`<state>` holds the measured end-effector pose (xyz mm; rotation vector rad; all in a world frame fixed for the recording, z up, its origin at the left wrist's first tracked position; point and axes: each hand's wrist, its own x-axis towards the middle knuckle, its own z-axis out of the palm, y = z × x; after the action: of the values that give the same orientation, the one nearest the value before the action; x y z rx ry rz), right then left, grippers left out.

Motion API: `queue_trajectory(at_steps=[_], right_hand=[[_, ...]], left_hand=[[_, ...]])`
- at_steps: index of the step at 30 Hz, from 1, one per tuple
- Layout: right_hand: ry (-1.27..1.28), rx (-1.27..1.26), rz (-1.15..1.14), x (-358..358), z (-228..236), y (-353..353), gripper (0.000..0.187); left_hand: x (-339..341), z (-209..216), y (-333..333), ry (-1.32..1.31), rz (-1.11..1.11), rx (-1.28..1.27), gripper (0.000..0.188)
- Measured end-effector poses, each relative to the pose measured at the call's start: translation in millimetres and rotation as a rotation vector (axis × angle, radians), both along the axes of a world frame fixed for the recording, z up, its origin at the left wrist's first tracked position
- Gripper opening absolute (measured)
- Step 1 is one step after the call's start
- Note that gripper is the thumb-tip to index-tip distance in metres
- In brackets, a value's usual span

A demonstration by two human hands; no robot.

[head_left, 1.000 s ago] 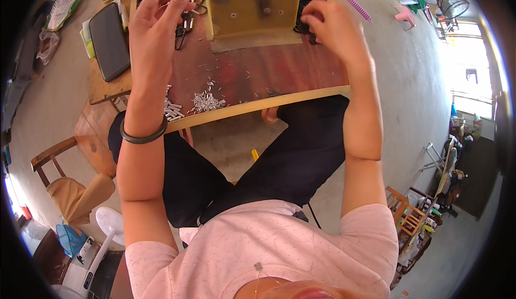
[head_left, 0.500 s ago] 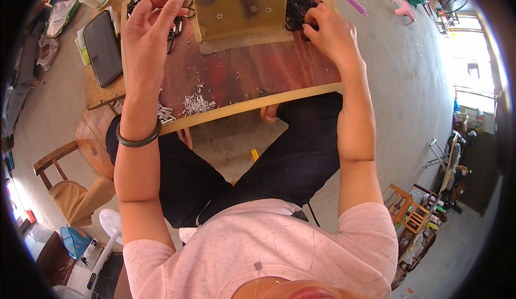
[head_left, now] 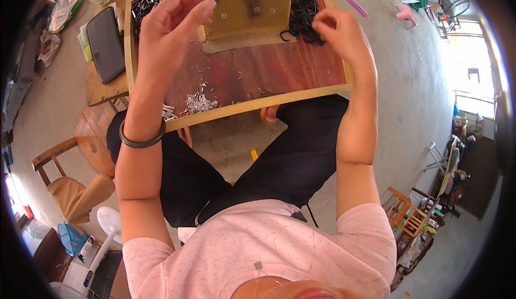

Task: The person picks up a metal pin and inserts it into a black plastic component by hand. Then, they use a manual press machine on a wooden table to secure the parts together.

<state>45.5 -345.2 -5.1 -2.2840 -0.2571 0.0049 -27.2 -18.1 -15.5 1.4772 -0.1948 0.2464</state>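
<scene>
**Hands above a framed tabletop, with black loops and silver tubes**

A yellow block point(head_left: 226, 27) is set toward the far edge of the red-brown tabletop point(head_left: 269, 68). Plain black loops point(head_left: 303, 17) are heaped near the far right corner; a heap of black pieces with silver parts point(head_left: 150, 3) is gathered at the far left corner. Loose silver tubes point(head_left: 199, 103) are scattered by the near edge, toward its left end.

The hands are held well apart. The left hand point(head_left: 164, 35) is raised beside the block, its thumb and forefinger brought close together; whether anything is pinched cannot be told. The right hand point(head_left: 344, 35) is placed at the right side of the loops, its fingertips drawn together; a grasped piece cannot be made out.

As judged from the heaps, some black pieces appear already fitted with silver parts, while many loops and tubes are left unused.

Compared with half a second earlier, the left hand has been shifted rightward, over the block's left edge, and more of the far left heap is exposed.
</scene>
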Motion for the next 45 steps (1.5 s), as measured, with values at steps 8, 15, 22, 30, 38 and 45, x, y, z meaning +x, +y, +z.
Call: queue_trajectory(at_steps=[8, 15, 22, 30, 38, 45], right_hand=[[0.152, 0.408, 0.235, -29, 36, 59, 0.027], [0.014, 0.536, 0.286, -27, 25, 124, 0.031], [-0.553, -0.053, 0.403, -22, 41, 144, 0.047], [-0.736, -0.182, 0.316, 2, 17, 152, 0.05], [-0.751, -0.18, 0.316, 10, 3, 153, 0.049], [-0.771, -0.171, 0.316, 11, 2, 156, 0.047]], left_hand=[[-9, 13, -8, 0.129, -0.098, 0.18, 0.029], [4, 13, -3, 0.209, -0.145, 0.146, 0.02], [22, 14, 25, 0.267, -0.116, 0.192, 0.019], [48, 1, 33, 0.266, 0.07, 0.228, 0.033], [51, -19, 20, 0.274, 0.088, 0.227, 0.031], [49, -11, 11, 0.289, 0.157, 0.213, 0.022]])
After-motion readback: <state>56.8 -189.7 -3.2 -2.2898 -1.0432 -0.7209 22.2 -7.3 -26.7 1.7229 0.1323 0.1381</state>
